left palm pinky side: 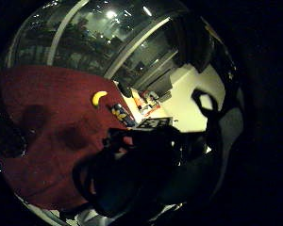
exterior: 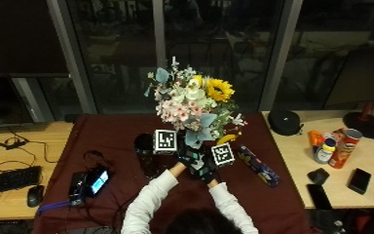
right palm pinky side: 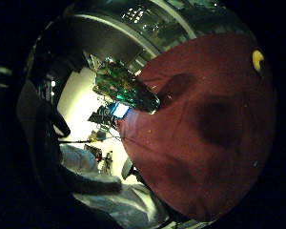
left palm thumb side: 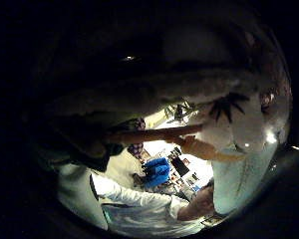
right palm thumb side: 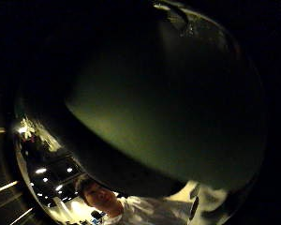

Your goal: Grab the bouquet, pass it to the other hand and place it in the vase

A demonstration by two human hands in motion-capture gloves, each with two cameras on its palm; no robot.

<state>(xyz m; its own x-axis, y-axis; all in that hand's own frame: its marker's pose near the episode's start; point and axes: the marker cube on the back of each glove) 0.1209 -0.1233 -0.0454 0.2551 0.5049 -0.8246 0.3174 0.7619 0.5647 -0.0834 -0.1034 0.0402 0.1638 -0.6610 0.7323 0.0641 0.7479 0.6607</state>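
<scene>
Above the maroon-covered desk [exterior: 109, 146], outside view: both hands meet under the upright bouquet [exterior: 193, 105], left hand [exterior: 188, 157] and right hand [exterior: 208, 170] apparently gripping its stems, so the handover looks underway. Left thumb-side palm view: stems [left palm thumb side: 154, 134] cross close; no vase is identifiable, so placing remains.

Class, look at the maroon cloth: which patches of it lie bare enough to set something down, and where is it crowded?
Bare maroon cloth runs between the cloth's left edge and the bouquet, behind the black device. Another bare strip lies near the front right corner, past the dark tube. The middle is crowded: left hand and right hand meet under the bouquet, beside the banana.
</scene>
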